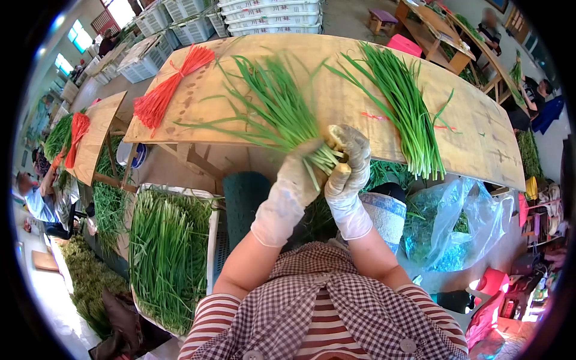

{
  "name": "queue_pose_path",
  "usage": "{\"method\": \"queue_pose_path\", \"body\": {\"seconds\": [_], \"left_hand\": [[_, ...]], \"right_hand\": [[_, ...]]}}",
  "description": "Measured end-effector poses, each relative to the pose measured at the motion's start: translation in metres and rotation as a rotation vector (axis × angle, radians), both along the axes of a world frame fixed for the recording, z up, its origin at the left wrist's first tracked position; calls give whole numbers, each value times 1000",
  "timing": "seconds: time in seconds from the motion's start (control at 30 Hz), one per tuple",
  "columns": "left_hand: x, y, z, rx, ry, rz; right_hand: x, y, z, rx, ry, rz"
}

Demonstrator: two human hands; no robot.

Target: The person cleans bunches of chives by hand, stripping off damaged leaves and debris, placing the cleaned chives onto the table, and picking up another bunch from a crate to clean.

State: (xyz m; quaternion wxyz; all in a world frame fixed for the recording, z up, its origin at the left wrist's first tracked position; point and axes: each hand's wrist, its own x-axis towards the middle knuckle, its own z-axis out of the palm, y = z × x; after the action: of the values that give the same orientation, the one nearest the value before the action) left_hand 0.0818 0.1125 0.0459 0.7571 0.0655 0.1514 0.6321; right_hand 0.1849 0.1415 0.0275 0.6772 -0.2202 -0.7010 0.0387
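Note:
My left hand (294,177), in a whitish glove, is closed round the lower stems of a bunch of long green leaves (273,99). The bunch fans out, slightly blurred, over the near edge of the wooden table (222,114). My right hand (350,165), gloved too, is beside the cut stem ends with its fingers curled; whether it grips some of them is unclear. Another green bunch (405,108) lies on the table to the right, with red ties (375,116) under it. A bundle of red ties (174,87) lies at the table's left.
A white crate (213,240) full of greens stands at my left. Below the table on the right hangs a clear plastic bag (465,222). Stacked white crates (270,18) are behind the table. A person (42,204) is at another table on the far left.

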Motion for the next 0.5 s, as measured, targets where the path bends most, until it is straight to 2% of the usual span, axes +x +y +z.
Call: {"method": "queue_pose_path", "body": {"seconds": [0.1, 0.13, 0.17, 0.2, 0.23, 0.27, 0.33, 0.4, 0.43, 0.47, 0.5], "left_hand": [[-17, -5, 6, -144, 99, 17], [-20, -2, 0, -217, 111, 44], [-21, 1, -9, -297, 119, 69], [-20, 2, -16, -402, 336, 142], [-20, -2, -22, -321, 407, 189], [-18, -9, -27, -240, 477, 237], [-14, -24, -36, -262, 708, 268], [-10, -41, -51, -199, 850, 221], [-1, -48, -64, -180, 726, 223], [8, -54, -74, -168, 743, 189], [11, -60, -74, -136, 934, 72]], "right_hand": [[8, -11, 6, 59, -75, 88], [10, -21, -2, -47, -199, 13], [11, -22, -5, -78, -318, 95], [12, -24, -7, -113, -438, 175], [19, -30, -5, -245, -471, 219], [20, -38, -4, -575, -158, 390], [26, -38, 27, -792, -417, -8], [25, -33, 18, -1053, -497, 156], [19, -30, 3, -1158, -568, 237], [13, -29, -7, -1262, -640, 321], [7, -36, 2, -1364, -595, 377]]}}
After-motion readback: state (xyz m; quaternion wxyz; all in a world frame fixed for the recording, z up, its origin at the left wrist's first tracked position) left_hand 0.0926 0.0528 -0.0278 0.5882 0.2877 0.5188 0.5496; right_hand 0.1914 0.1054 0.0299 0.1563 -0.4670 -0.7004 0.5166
